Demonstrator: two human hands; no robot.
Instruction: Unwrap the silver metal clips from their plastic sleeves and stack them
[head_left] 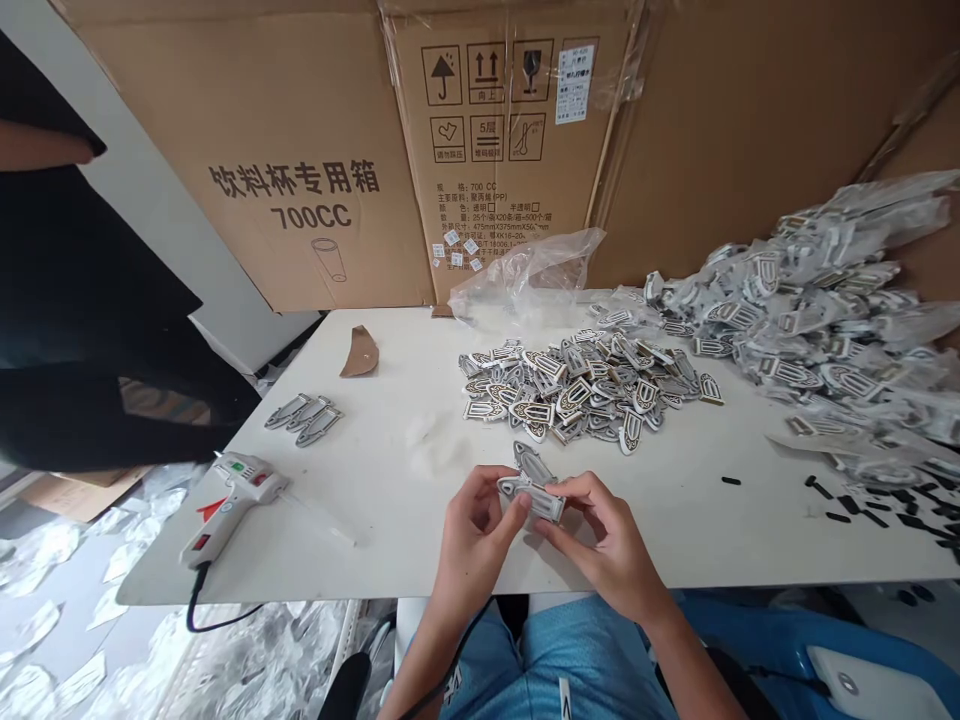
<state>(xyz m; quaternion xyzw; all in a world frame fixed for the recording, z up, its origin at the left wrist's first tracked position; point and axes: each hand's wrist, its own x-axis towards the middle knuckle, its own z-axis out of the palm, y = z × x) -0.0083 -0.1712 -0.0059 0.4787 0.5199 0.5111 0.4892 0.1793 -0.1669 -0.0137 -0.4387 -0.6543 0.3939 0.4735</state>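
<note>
Both hands are pinched around a small grey-white arch-shaped piece (541, 505) with a slotted middle, just above the table's front edge. My left hand (476, 535) grips its pointed end with thumb and fingers. At the squarer end, the fingertips of my right hand (611, 545) are closed on it. A second arch-shaped piece (531, 460) sits right behind it; whether it is held or lies on the table I cannot tell. Beyond the hands spreads a heap of similar pieces (577, 385), some with gold patterned faces.
On the left lie a white glue gun (236, 510), three grey pieces (306, 416) in a row and a cardboard scrap (361, 352). Bagged pieces (795, 310) and black strips (900, 505) cover the right. Cardboard boxes (300, 120) stand behind; a person (67, 280) stands at left.
</note>
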